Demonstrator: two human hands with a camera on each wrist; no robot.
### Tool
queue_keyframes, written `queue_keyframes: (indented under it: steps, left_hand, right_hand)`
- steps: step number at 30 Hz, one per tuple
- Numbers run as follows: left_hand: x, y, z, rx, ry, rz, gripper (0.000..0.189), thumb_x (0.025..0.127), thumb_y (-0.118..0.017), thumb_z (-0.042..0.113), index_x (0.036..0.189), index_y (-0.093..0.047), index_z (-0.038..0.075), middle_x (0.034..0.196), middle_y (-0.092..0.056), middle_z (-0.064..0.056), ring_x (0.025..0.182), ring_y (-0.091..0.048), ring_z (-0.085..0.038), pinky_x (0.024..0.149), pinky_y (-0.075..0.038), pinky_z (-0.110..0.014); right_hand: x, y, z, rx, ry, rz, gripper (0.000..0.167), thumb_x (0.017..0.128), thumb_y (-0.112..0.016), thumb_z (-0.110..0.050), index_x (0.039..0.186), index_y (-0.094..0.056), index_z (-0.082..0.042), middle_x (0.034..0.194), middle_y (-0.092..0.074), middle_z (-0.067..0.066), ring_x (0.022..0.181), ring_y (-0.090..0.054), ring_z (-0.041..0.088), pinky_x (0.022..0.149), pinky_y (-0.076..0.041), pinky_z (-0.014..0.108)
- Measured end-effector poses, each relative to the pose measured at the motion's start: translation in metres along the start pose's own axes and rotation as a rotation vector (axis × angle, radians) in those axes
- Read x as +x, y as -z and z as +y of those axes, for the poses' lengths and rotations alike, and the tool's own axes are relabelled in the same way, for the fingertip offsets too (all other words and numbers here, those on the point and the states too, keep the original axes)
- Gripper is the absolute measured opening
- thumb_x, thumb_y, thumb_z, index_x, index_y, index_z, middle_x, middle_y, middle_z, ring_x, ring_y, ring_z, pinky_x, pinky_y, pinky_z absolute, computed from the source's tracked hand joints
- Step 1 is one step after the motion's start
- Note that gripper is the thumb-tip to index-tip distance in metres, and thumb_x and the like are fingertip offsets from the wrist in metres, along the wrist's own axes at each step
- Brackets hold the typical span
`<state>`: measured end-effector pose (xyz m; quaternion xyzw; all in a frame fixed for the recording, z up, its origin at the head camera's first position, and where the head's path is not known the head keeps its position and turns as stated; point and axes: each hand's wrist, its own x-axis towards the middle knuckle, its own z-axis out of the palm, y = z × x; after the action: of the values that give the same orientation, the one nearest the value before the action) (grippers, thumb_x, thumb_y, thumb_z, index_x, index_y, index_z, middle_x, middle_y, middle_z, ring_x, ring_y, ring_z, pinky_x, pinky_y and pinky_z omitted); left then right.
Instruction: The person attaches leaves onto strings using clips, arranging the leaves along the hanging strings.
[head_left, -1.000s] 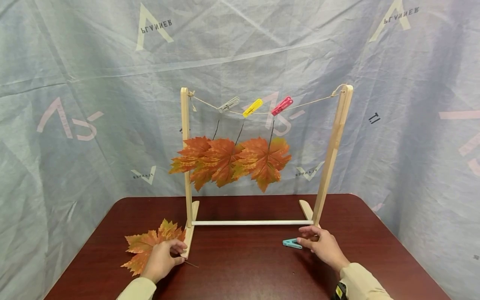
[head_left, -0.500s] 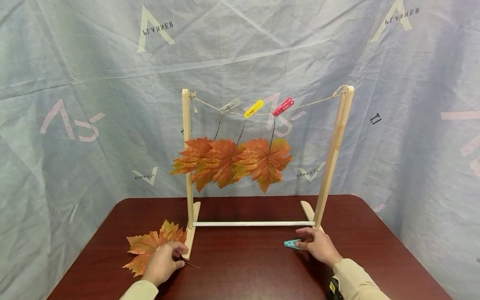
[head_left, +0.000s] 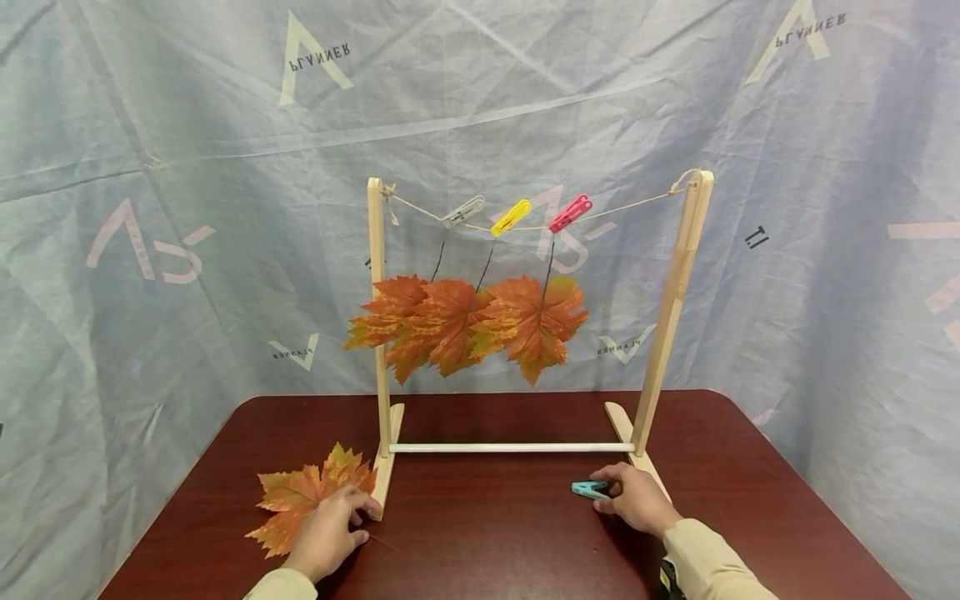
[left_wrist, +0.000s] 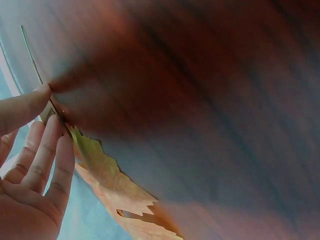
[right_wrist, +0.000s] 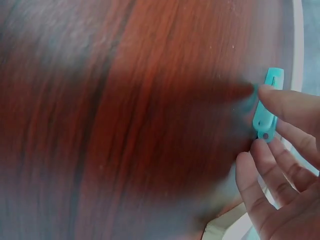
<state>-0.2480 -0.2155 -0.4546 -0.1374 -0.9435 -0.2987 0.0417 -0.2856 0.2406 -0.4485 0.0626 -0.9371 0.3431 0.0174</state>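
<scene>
My right hand (head_left: 637, 497) pinches a light-blue clothespin (head_left: 585, 489) between thumb and fingers, low over the table. In the right wrist view the thumb lies along the clothespin (right_wrist: 268, 105). At the left, my left hand (head_left: 330, 527) rests over an orange artificial maple leaf (head_left: 288, 493). Its thumb and fingers are spread apart. In the left wrist view the thumb tip reaches the thin leaf stem (left_wrist: 31, 57), and the fingers lie beside the leaf (left_wrist: 107, 172).
A wooden stand (head_left: 671, 308) carries a sagging string. White, yellow (head_left: 512, 217) and pink (head_left: 570, 213) clothespins hold 3 maple leaves (head_left: 532, 325) by their stems. A white crossbar (head_left: 510, 447) joins the stand's feet. Grey cloth (head_left: 180, 350) surrounds the dark red table (head_left: 480, 533).
My right thumb and fingers have closed on the light-blue clothespin. My left hand has stayed by the leaf, its stem shifting slightly nearer me. The head view has moved a little.
</scene>
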Motion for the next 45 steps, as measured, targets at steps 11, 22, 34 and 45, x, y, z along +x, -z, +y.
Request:
queue_keyframes:
  steps: [11, 22, 34, 45]
  left_hand:
    - [-0.004, 0.006, -0.006, 0.1, -0.134, -0.029, 0.024, 0.075, -0.086, 0.001, 0.083, -0.074, 0.02, 0.083, -0.063, 0.01, 0.074, -0.06, -0.005, 0.065, -0.05, -0.029]
    - [-0.004, 0.006, -0.007, 0.182, -0.198, -0.046, 0.027, 0.078, -0.085, 0.006, 0.074, -0.069, 0.027, 0.082, -0.062, 0.015, 0.077, -0.063, -0.006, 0.065, -0.051, -0.032]
    - [0.006, 0.01, -0.006, 0.119, -0.222, -0.107, 0.022, 0.088, -0.077, 0.005, 0.084, -0.068, 0.025, 0.081, -0.066, 0.015, 0.072, -0.061, -0.004, 0.061, -0.05, -0.031]
    - [0.015, 0.021, 0.005, 0.122, -0.275, -0.133, 0.015, 0.086, -0.079, 0.005, 0.083, -0.073, 0.019, 0.079, -0.069, 0.013, 0.074, -0.065, -0.006, 0.065, -0.054, -0.031]
  right_hand:
    - [-0.003, 0.003, -0.002, -0.046, 0.008, -0.004, 0.031, 0.073, -0.088, 0.0, 0.1, -0.075, -0.005, 0.083, -0.058, 0.0, 0.077, -0.055, 0.015, 0.067, -0.045, 0.029]
    - [-0.008, 0.003, 0.001, -0.047, 0.038, 0.022, 0.023, 0.077, -0.085, -0.002, 0.095, -0.074, -0.01, 0.069, -0.056, -0.003, 0.064, -0.051, 0.012, 0.059, -0.042, 0.026]
    - [-0.012, 0.009, 0.001, 0.063, 0.108, -0.008, 0.022, 0.088, -0.08, -0.013, 0.108, -0.072, -0.01, 0.083, -0.067, -0.003, 0.071, -0.059, 0.012, 0.06, -0.045, 0.026]
    - [-0.013, 0.011, -0.008, 0.123, 0.068, 0.009, 0.025, 0.087, -0.082, -0.023, 0.104, -0.07, -0.011, 0.085, -0.067, -0.001, 0.077, -0.063, 0.015, 0.066, -0.049, 0.031]
